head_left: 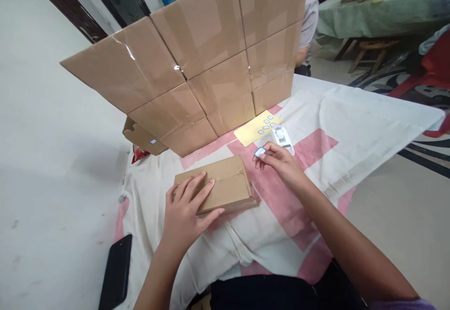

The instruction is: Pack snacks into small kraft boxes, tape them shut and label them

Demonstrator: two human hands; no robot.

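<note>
Pinching blue-edged label [259, 152], right hand [283, 161] fingers clamped; left hand [183, 212] fingers splayed on rectangular cardboard box [228, 185], long axis roughly left-right.

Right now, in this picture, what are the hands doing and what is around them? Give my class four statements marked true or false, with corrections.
1. The left hand rests on the small cardboard box. True.
2. The right hand holds a pen. False: it holds a small blue-edged label.
3. Several small labels lie on the yellow sheet. True.
4. The tall cardboard panel lies flat under the box. False: it stands up behind the box.
</note>
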